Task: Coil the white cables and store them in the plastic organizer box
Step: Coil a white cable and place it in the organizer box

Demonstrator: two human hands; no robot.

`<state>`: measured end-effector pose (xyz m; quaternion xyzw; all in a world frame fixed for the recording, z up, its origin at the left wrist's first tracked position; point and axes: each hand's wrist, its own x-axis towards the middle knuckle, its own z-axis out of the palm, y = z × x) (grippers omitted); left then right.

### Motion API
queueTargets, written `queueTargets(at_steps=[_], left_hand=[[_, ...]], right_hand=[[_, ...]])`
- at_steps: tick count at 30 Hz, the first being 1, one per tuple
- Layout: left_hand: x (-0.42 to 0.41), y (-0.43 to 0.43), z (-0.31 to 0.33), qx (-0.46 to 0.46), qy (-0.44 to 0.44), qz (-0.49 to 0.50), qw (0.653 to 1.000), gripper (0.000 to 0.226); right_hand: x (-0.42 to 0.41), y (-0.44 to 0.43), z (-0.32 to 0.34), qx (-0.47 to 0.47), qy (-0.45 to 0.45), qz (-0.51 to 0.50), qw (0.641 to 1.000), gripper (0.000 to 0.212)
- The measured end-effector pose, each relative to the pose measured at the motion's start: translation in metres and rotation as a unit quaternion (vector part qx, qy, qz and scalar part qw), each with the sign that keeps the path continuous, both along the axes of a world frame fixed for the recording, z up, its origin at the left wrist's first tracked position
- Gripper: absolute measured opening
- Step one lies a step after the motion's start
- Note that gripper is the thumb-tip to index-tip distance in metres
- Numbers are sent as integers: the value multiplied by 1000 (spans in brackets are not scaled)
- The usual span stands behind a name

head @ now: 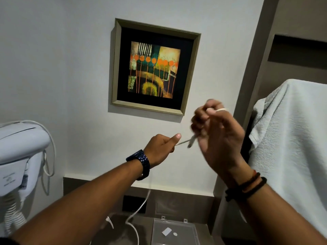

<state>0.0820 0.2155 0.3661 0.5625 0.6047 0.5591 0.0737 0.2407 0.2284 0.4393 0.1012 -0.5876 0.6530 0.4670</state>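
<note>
One white cable (184, 142) is pinched mid-frame by two hands: left hand (159, 149) and right hand (217, 137). One clear organizer box (174, 232) is seen at bottom center.

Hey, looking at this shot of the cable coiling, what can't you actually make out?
- Right hand: motion-blurred in the head view, so its grip on the white cable is unclear.
- Cable's far end: cut off by the bottom edge.
- Plastic organizer box: partly cropped; the small contents are too small to identify.
</note>
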Motion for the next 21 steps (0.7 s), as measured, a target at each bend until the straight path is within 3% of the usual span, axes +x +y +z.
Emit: queueTargets(at_steps=[1,2,3,4,6,7,8,9,12,14,15,17,21], left_hand=[[0,-2,1,-1,8,7,1000,62],[1,-3,1,0,18,13,1000,62],[1,-5,3,8,33,21,999,62],[0,-7,4,21,52,33,998,63],[-2,-10,10,62,91,62,992,64],[-4,-11,14,82,109,81,987,64],[-6,-11,18,98,125,100,982,64],[-8,-11,20,110,136,114,978,63],[-12,-11,24,123,137,130,974,61],[-12,-10,22,104,103,119,982,61],[-11,-8,19,84,76,100,989,62],[-5,-6,13,41,24,50,998,63],[10,-4,8,8,-17,7,1000,57]], right_hand=[[1,6,2,41,35,-121,991,13],[2,15,2,111,53,-266,956,15],[2,25,1,205,36,-414,886,18],[2,34,-3,310,-23,-533,787,25],[4,47,-17,473,-228,-621,582,55],[5,48,-26,510,-323,-606,518,69],[4,47,-34,521,-396,-568,498,80],[3,45,-42,506,-455,-516,520,85],[-1,33,-49,372,-565,-263,688,82],[-2,21,-46,275,-525,-47,804,68],[-1,14,-42,228,-481,31,846,64],[1,5,-35,164,-399,105,896,58],[5,-8,-24,82,-280,129,948,48]])
